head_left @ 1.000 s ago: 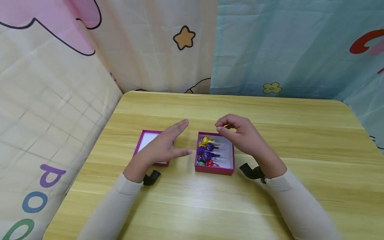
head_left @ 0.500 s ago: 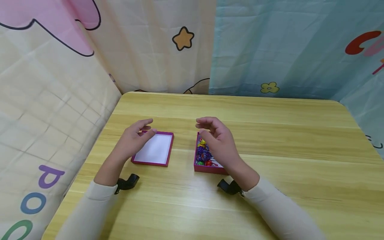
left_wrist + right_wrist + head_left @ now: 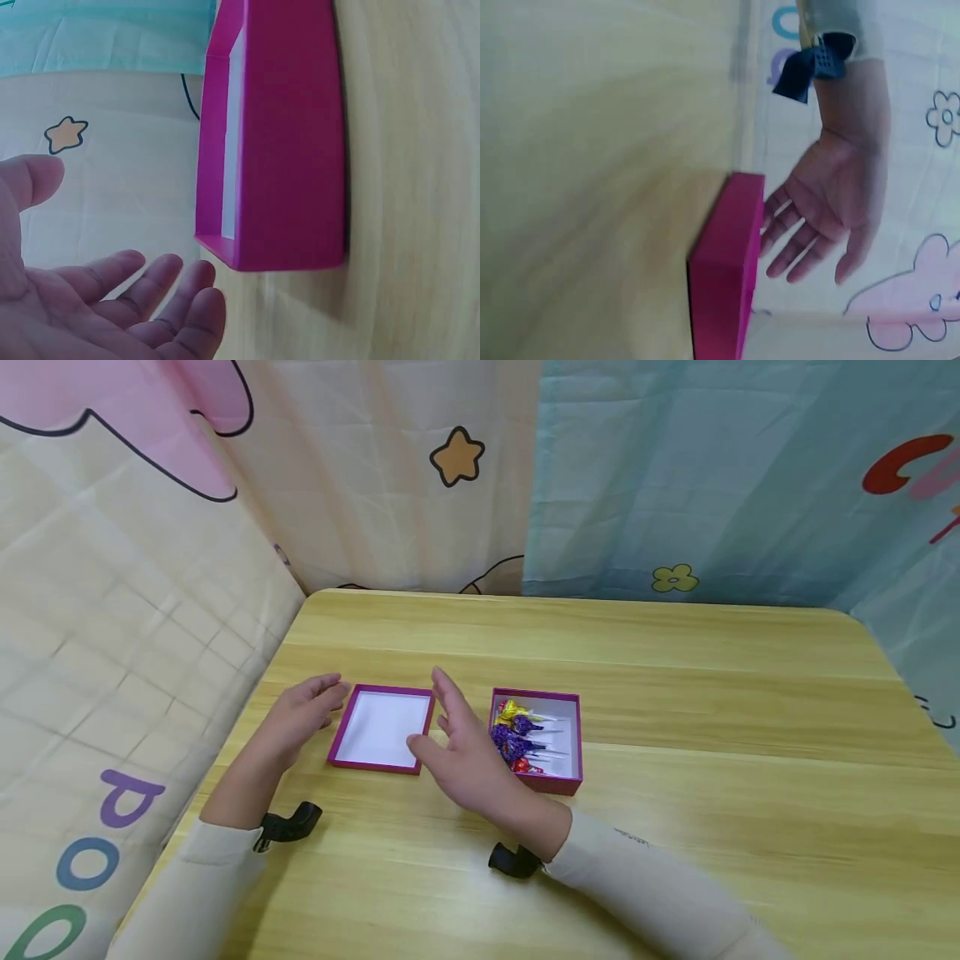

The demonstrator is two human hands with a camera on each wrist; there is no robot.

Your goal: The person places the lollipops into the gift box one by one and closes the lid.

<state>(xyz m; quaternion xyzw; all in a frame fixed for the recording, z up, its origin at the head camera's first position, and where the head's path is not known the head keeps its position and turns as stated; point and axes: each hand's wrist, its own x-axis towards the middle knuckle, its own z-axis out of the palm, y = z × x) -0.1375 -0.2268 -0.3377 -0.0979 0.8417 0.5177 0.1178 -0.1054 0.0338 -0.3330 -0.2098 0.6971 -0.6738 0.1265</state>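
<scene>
A shallow magenta box lid (image 3: 384, 727), white inside, lies hollow side up on the table. My left hand (image 3: 294, 717) is beside its left edge, fingers relaxed and holding nothing; the left wrist view shows the fingertips near the lid's magenta side (image 3: 292, 150) with a gap between. My right hand (image 3: 468, 760), fingers extended, hovers between the lid and a magenta box (image 3: 558, 783), over the lid's right edge. Wrapped lollipops (image 3: 517, 739) in purple, yellow and red lie in that box, sticks pointing right. The right hand hides the box's near left corner.
The wooden table (image 3: 712, 760) reaches back to printed curtains (image 3: 360, 485) and a patterned cloth (image 3: 172, 610) on the left. A black camera mount (image 3: 292, 823) sits on the left wrist and another mount (image 3: 513, 860) on the right.
Both hands have moved left. The right hand has passed from above the lollipop box to the lid's right edge; the left has moved from over the lid to its left side.
</scene>
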